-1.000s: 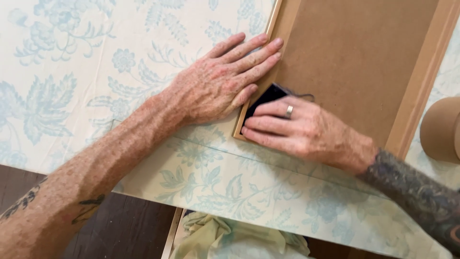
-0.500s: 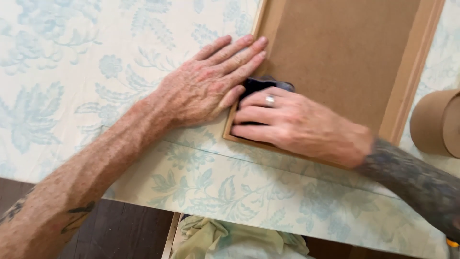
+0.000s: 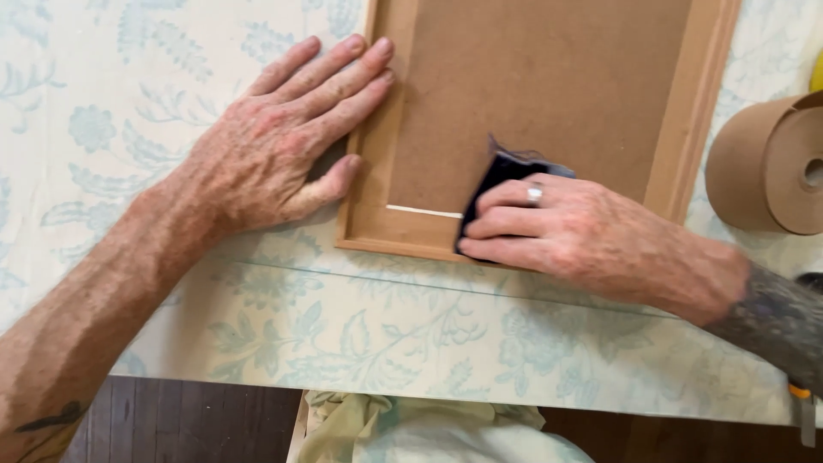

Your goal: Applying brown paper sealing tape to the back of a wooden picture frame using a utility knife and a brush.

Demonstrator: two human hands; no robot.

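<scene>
A wooden picture frame lies face down on the patterned tablecloth, its brown backing board facing up. My left hand rests flat against the frame's left edge, fingers spread over the rail. My right hand presses a dark folded cloth onto the frame's lower rail near its middle. A thin pale line shows along the seam between board and lower rail, just left of the cloth.
A roll of brown paper tape stands at the right edge. The table's near edge runs along the bottom, with dark wood floor and a pale green cloth below it.
My right hand has slid the dark cloth to the right along the lower rail, away from the corner, uncovering a pale line. My left hand stays on the frame's left edge.
</scene>
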